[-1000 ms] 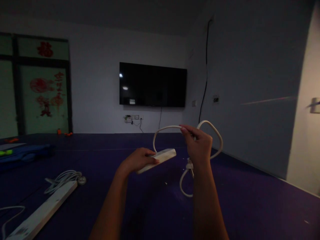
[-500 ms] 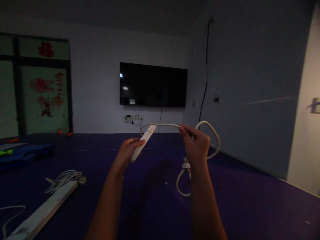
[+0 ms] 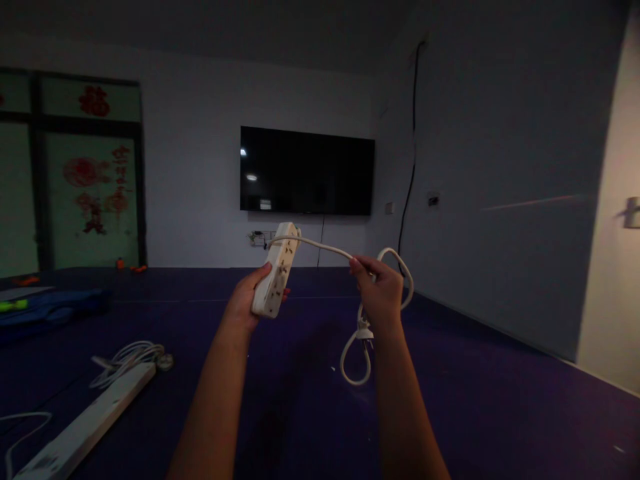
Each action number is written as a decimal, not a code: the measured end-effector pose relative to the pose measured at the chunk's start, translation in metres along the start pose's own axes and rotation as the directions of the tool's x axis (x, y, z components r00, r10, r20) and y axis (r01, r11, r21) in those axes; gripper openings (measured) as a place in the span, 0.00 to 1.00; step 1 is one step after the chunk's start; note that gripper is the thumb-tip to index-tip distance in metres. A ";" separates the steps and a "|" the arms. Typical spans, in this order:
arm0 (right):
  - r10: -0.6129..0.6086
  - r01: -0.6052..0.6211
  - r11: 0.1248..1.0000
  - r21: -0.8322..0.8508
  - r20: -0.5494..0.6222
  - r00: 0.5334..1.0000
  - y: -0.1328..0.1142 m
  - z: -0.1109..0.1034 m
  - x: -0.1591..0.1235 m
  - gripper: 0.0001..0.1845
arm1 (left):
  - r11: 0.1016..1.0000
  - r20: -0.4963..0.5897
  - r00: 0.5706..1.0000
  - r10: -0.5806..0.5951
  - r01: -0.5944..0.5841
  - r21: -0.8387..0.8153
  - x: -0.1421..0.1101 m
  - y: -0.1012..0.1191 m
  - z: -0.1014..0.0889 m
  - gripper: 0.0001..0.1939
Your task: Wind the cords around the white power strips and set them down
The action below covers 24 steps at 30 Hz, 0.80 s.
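Strip [image 3: 277, 273] with sockets, tilted upright between left hand's [image 3: 249, 297] thumb and fingers; its cord [image 3: 325, 247] crosses to right hand's [image 3: 383, 290] pinching thumb and forefinger, plug [image 3: 365, 331] hanging below them.

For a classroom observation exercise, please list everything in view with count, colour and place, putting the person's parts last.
Held power strip: one, white, centre
Held cord: one, white, from held strip, looped
Plug: one, white, hanging by cord loop
Long power strip: one, white, lower left
Cord bundle: one, white, at long strip's end
Loose cord: one, white, left edge
Cloth-like item: one, blue, left
Orange items: several, left
Surface: one, purple, below
Television: one, black, wall
Black cable: one, right of television
Glass panels: several, greenish, red decorations, left
Wall plates: at least two, pale, right
Left hand: one, bare, on held strip
Right hand: one, bare, on held cord
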State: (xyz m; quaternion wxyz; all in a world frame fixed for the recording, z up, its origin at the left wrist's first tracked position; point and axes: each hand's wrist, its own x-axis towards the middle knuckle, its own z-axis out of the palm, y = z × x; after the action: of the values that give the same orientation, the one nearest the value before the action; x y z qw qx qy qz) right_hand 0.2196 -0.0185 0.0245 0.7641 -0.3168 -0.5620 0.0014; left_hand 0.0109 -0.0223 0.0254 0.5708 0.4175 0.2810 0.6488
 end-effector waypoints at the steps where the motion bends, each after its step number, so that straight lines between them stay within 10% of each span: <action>1: 0.006 -0.006 1.000 0.006 0.021 1.000 0.002 0.002 0.000 0.17 | 0.999 0.023 1.000 -0.009 0.010 -0.031 -0.001 0.001 0.000 0.14; 15: 0.139 -0.182 0.981 0.060 0.436 0.889 0.044 0.033 -0.015 0.24 | 0.968 0.365 0.929 -0.056 0.140 -0.209 -0.008 0.001 0.001 0.25; 24: 0.063 -0.102 0.992 0.078 0.400 0.914 0.045 0.037 -0.019 0.23 | 0.904 0.488 0.867 -0.106 0.288 -0.315 -0.013 -0.009 0.013 0.25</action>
State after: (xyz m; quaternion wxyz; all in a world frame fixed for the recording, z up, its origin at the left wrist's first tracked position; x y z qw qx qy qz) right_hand 0.1971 0.0287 -0.0077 0.6480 -0.2957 -0.6906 0.1254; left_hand 0.0265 -0.0343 0.0213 0.7546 0.4097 0.0498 0.5102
